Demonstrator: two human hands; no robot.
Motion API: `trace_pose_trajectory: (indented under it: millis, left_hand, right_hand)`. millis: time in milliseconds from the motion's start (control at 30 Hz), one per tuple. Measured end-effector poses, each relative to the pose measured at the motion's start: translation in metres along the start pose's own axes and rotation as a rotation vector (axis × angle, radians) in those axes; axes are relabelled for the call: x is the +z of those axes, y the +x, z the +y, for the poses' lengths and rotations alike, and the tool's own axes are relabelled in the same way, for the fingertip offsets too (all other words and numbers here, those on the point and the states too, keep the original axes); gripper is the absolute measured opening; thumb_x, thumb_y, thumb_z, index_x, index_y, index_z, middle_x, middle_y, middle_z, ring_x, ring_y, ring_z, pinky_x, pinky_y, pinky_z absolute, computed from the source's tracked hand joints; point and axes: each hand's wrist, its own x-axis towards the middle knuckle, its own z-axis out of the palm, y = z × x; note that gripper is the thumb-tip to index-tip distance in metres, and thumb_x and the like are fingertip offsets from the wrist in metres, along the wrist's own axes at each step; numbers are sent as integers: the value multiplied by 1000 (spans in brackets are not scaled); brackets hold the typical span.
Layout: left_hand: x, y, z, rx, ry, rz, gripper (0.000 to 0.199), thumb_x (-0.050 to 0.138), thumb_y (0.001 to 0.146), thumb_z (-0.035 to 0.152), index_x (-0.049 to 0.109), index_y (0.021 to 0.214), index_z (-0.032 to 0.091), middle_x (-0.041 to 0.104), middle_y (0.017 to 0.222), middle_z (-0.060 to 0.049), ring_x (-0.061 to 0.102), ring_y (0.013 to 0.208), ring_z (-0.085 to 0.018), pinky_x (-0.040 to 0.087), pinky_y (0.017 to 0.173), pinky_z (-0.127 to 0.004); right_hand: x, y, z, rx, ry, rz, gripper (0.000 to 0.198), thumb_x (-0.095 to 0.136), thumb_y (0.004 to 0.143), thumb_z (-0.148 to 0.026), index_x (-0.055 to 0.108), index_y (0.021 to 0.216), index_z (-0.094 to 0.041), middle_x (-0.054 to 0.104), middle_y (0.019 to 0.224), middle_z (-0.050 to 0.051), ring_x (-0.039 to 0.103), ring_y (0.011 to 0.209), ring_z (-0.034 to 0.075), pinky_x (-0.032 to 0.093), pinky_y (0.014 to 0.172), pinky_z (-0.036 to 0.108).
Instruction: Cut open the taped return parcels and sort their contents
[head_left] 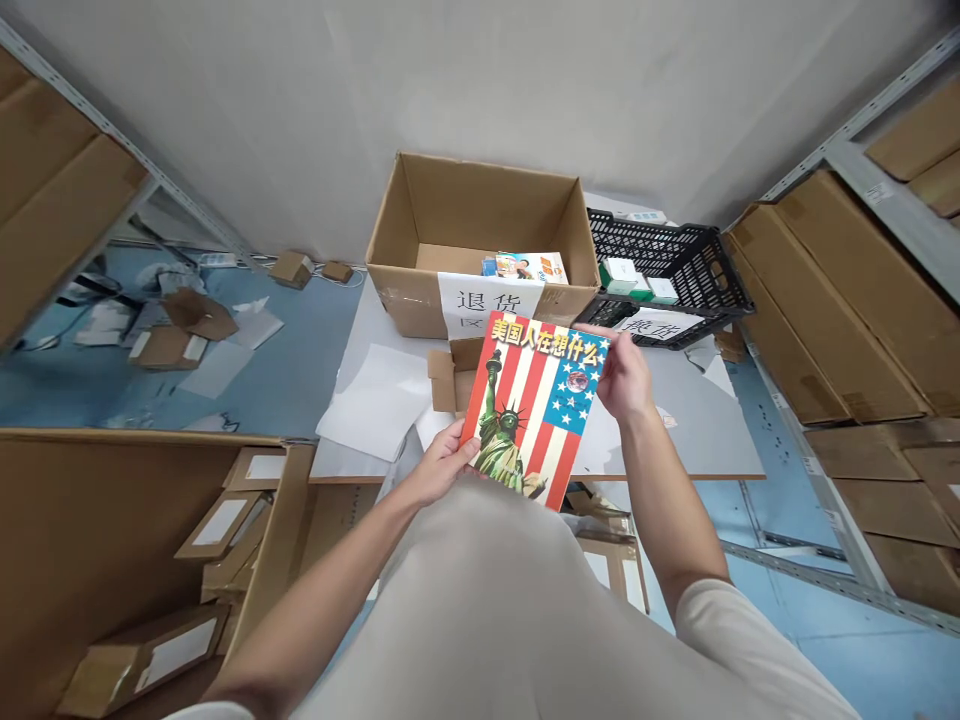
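Note:
Between my hands is a book [534,405] with red and white stripes, a starred blue field and the Statue of Liberty on its cover. It is tilted, cover toward me, just in front of my body. My left hand [448,458] grips its lower left edge, thumb on the cover. At its upper right edge my right hand [624,372] closes round it, with the fingers partly behind. Just behind the book, partly hidden by it, a small opened cardboard box [444,380] lies on the white table [352,440].
A large open carton [409,305] with a paper label holds a few small packages [532,266]. Right of it, a black plastic crate [701,275] contains white and green boxes. A deep carton [112,520] with parcels stands at left. Shelves of cartons [825,300] flank the table.

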Motion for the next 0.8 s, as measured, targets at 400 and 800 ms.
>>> trace_pose_trajectory:
  millis: [400, 800]
  left_hand:
    - [15, 8, 18, 43, -268, -70, 89, 48, 66, 85, 55, 128, 21, 58, 131, -14, 56, 118, -34, 51, 90, -47]
    - [0, 12, 5, 57, 140, 311, 64, 71, 69, 58, 63, 117, 17, 71, 106, -10, 68, 97, -24, 58, 80, -35]
  right_hand:
    - [-6, 38, -1, 82, -76, -243, 31, 75, 71, -47, 67, 86, -21, 68, 74, -2, 59, 59, 11, 50, 52, 24]
    - [-16, 55, 28, -51, -344, -113, 18, 70, 76, -37, 75, 87, -23, 74, 90, 1, 66, 81, 18, 54, 74, 33]
